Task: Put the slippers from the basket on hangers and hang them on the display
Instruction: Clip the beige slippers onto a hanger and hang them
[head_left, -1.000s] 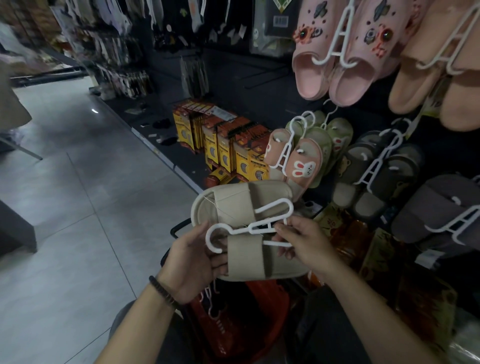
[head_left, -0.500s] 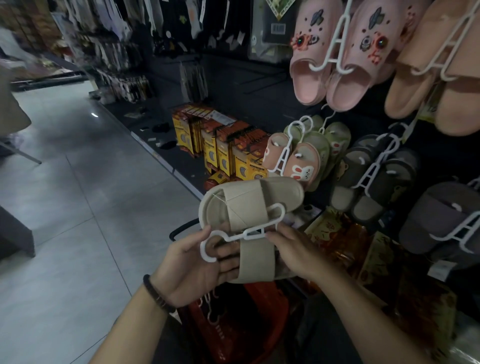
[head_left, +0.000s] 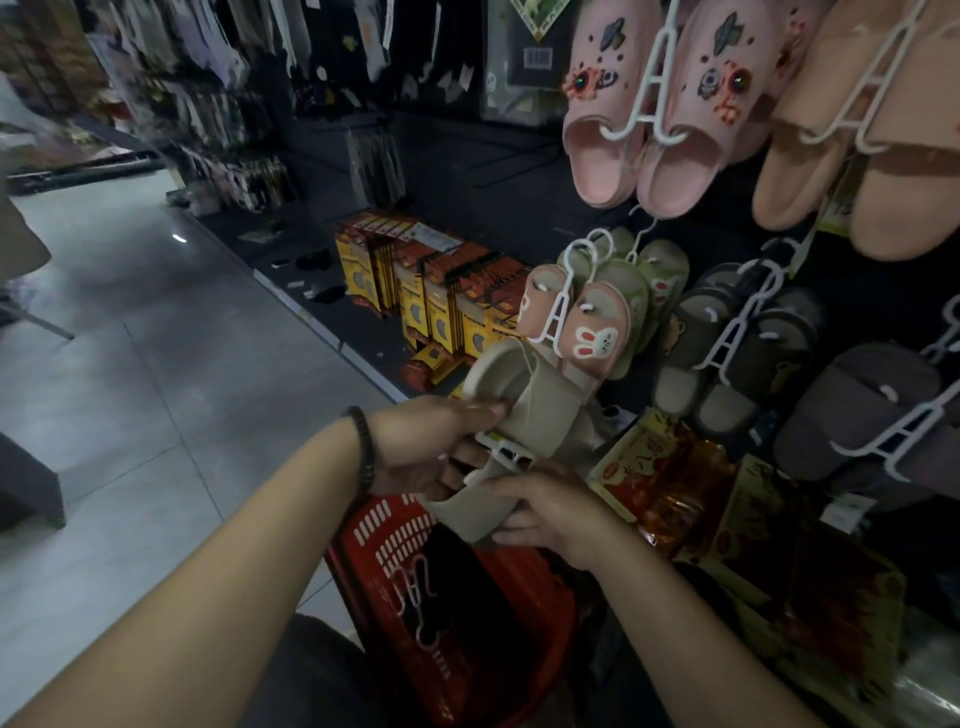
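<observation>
Head view. Shop aisle, dim light. The floor (head_left: 130, 364) is large pale grey tiles, smooth and faintly glossy, with thin grout lines. To the right stands a dark display wall (head_left: 467, 156) above a low dark shelf; hanging goods further down the aisle are too blurred to tell.

On the wall, pairs hang from white plastic A-frame hangers:
- pink slippers (head_left: 623, 119) with small charms, top
- plain peach slippers (head_left: 857, 156), top right
- small bunny slippers (head_left: 587, 332) in front of a green pair
- grey-brown slippers (head_left: 737, 353), matte
- a dark mauve pair (head_left: 857, 405), far right

Yellow-orange boxes (head_left: 441, 301) stand in rows on the shelf. Glossy red-gold packets (head_left: 665, 467) lie below the slippers.

The beige slippers (head_left: 524, 384) are held in the air just in front of the bunny pair, above the basket (head_left: 384, 525). They are soft-looking, rounded and wide-strapped. A white hanger (head_left: 506, 452) shows between the two.

The left hand (head_left: 431, 447), beaded bracelet (head_left: 363, 447) at the wrist, clasps the upper slipper, thumb on its edge. The right hand (head_left: 550, 514) has its fingers wrapped round the lower one.

The basket is red slotted plastic, low between the arms. Spare white hangers (head_left: 415, 597) lie inside it.
</observation>
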